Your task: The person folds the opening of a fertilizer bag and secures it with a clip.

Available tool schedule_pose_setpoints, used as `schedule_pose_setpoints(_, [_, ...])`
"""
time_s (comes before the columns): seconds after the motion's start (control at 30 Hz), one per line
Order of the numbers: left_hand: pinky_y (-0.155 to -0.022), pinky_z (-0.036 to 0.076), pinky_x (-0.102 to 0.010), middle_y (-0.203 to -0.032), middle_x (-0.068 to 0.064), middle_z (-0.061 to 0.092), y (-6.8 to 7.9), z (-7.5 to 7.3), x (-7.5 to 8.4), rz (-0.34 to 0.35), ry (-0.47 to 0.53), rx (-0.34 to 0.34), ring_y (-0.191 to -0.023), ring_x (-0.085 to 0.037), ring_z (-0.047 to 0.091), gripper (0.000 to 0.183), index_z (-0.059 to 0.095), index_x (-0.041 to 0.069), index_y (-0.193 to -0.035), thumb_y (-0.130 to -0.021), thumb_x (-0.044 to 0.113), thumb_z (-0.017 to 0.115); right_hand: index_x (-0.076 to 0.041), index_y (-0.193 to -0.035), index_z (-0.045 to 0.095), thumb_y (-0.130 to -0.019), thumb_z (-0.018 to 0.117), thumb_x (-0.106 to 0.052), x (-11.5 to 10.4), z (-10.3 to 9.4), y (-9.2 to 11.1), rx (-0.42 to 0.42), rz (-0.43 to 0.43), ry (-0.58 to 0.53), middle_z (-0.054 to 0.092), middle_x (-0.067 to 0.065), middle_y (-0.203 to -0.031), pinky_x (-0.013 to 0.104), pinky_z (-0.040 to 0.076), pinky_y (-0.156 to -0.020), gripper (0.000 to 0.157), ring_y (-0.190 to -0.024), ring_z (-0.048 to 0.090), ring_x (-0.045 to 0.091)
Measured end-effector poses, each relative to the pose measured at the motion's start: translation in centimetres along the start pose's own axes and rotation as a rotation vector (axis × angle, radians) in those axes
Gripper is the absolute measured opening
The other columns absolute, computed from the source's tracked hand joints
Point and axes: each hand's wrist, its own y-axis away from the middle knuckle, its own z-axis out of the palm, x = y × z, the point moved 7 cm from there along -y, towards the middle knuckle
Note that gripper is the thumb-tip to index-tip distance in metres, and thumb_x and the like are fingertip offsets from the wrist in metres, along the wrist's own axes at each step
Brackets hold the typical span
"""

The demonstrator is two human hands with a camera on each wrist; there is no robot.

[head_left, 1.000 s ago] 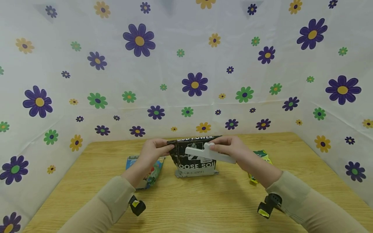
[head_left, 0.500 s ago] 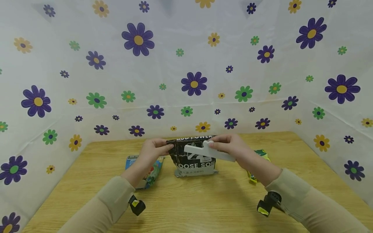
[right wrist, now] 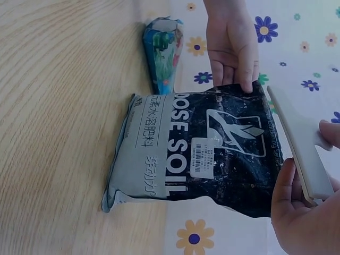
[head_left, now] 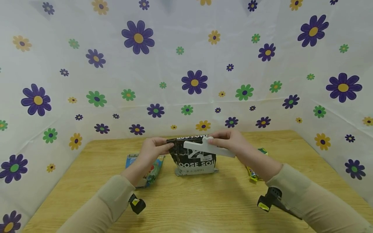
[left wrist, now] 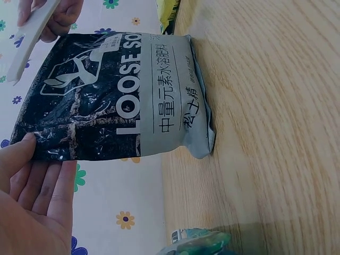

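Observation:
A black and grey soil fertilizer bag point(head_left: 196, 167) stands upright on its lower edge at the middle of the table. My left hand point(head_left: 154, 149) pinches its upper left corner, the thumb point(left wrist: 24, 146) in front and the fingers behind. In my right hand point(head_left: 233, 142) is a long white bag clip point(head_left: 201, 148), held slantwise before the bag's upper part. The right wrist view shows the white clip point(right wrist: 300, 141) apart from the bag's top edge, the thumb on one side of it. My right fingers point(right wrist: 285, 183) lie at the bag's upper right corner; whether they grip it is unclear.
A blue picture-printed bag point(head_left: 155, 171) lies left of the soil bag, partly behind my left forearm. To the right, a yellow-green packet point(head_left: 253, 174) is mostly covered by my right arm. Flower-printed cloth point(head_left: 221, 64) walls in the wooden table point(head_left: 186, 204).
The white clip and my right hand have risen slightly and shifted a little left across the bag. My left hand keeps its hold on the corner, and the soil bag stays in place.

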Motion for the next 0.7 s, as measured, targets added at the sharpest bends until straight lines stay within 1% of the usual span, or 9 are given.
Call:
schedule_pose_setpoints(0.23, [-0.116,0.052,-0.056,-0.136,-0.021,0.071,0.0,0.0,0.1,0.016,-0.016,-0.012,-0.091,-0.011,0.078,0.028,0.076,-0.003,-0.121,-0.103,0.018,0.073,-0.003,-0.129,0.075,-0.100,0.075,-0.023,-0.1,-0.1,0.0,-0.008,-0.011,-0.006,0.076,0.006,-0.117,0.030,0.054,-0.090,0.036,-0.101,0.066,0.017])
schedule_pose_setpoints(0.4, [-0.118,0.050,-0.057,-0.136,-0.021,0.072,0.0,-0.1,-0.1,0.008,-0.017,-0.011,-0.091,-0.012,0.079,0.028,0.076,-0.003,-0.122,-0.102,0.018,0.073,0.000,-0.127,0.075,-0.099,0.076,-0.021,-0.7,-0.2,-0.1,0.002,-0.039,-0.004,0.077,0.009,-0.115,0.030,0.055,-0.088,0.035,-0.098,0.068,0.018])
schedule_pose_setpoints(0.5, [-0.118,0.050,-0.057,-0.135,-0.021,0.073,0.0,-0.1,-0.1,0.006,-0.013,-0.012,-0.090,-0.011,0.078,0.028,0.076,-0.003,-0.121,-0.102,0.018,0.073,-0.001,-0.126,0.075,-0.099,0.076,-0.023,-1.0,-0.4,-0.1,0.005,-0.055,0.023,0.077,0.010,-0.115,0.030,0.055,-0.088,0.035,-0.098,0.068,0.019])
schedule_pose_setpoints(0.7, [-0.116,0.052,-0.055,-0.133,-0.020,0.073,0.1,-0.1,0.1,0.012,-0.008,-0.017,-0.090,-0.010,0.078,0.028,0.077,-0.003,-0.120,-0.102,0.018,0.073,-0.005,-0.129,0.076,-0.099,0.078,-0.026,-1.2,-0.5,-0.4,-0.004,-0.064,0.091,0.075,0.011,-0.122,0.029,0.055,-0.092,0.036,-0.104,0.066,0.019])
